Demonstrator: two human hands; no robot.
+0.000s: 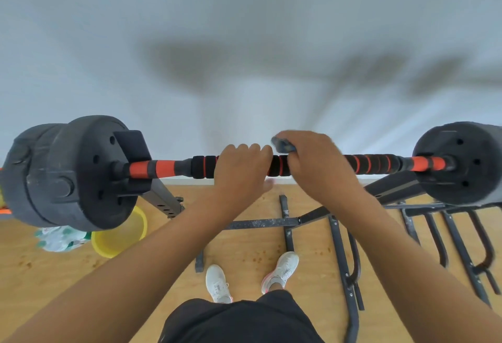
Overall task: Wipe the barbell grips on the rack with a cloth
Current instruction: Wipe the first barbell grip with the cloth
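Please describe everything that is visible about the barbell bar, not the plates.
The bar lies level across the rack, with dark plates at both ends. Its ends look smooth, in orange and black bands; its middle carries black, foam-like grips with thin orange rings. The left hand is curled over the grip near the middle. The right hand is on the bar beside it, holding a small bluish cloth, which looks blurred.

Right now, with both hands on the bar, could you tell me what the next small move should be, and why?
Probably slide the right hand, which holds the cloth against the bar, rightward along the foam grip. That black and orange stretch towards the right plate lies bare, while the left hand grips the bar beside it and seems to steady the barbell on the rack.
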